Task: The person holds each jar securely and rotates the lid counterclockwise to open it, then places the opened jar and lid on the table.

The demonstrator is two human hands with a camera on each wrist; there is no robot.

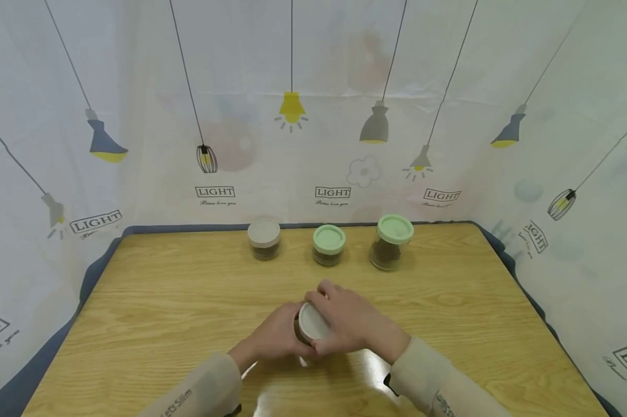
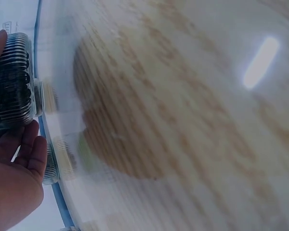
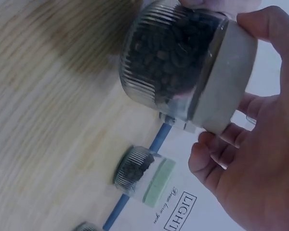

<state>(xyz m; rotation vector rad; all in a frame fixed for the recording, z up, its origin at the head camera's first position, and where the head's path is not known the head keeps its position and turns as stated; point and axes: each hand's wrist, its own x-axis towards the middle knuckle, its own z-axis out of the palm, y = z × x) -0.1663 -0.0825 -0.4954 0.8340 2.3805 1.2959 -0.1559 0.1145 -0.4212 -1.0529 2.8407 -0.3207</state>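
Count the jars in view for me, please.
4: the held jar; behind it, left to right, a pale-lidded jar, a short green-lidded jar and a tall green-lidded jar.

Both arms are angling inward, left arm [image 1: 204, 385] from the lower left, right arm [image 1: 433, 376] from the lower right, so the hands are pretty much meeting up. The left hand [image 1: 276, 333] is gripping from its side, the right hand [image 1: 351, 321] is gripping with bent fingers, and the thumbs are sitting super close together.
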